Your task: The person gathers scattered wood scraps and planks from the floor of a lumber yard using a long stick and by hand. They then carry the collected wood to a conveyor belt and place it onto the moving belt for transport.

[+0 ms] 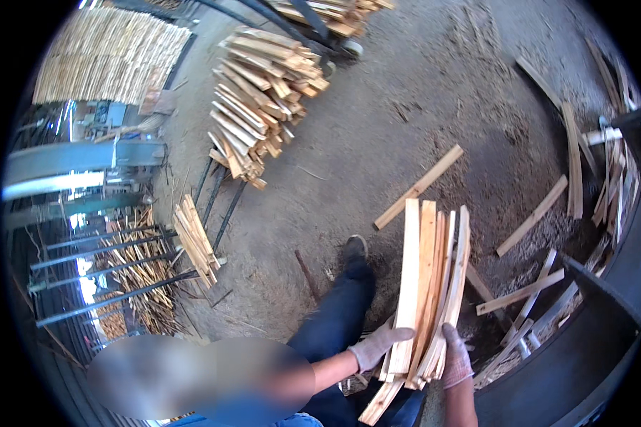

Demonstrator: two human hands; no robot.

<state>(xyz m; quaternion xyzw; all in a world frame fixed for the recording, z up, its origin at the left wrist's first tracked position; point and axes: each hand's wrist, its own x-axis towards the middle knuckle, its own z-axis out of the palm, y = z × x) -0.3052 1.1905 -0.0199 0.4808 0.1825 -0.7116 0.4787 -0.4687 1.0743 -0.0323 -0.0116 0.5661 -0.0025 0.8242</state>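
My left hand (pixel 379 344) and right hand (pixel 455 358) clamp a bundle of wood slats (pixel 427 285) upright before me. Loose slats (pixel 530 281) remain scattered on the floor (pixel 377 128); a stacked pile (pixel 260 92) stands beyond.

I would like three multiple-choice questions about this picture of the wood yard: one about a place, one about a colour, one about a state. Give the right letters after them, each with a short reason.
1. Where is the large stack of slats?
A. on dark rails, upper middle of the view
B. inside a box
C. on a table beside the hands

2. What colour are the gloves?
A. black
B. light grey
C. bright orange

3. How is the bundle of slats held?
A. lying flat on the ground
B. upright between both hands
C. hanging from a rope

Answers:
1 A, the stack rests on dark rails beyond the dirt floor.
2 B, both gloves look pale grey.
3 B, the left hand and the right hand grip its lower end.
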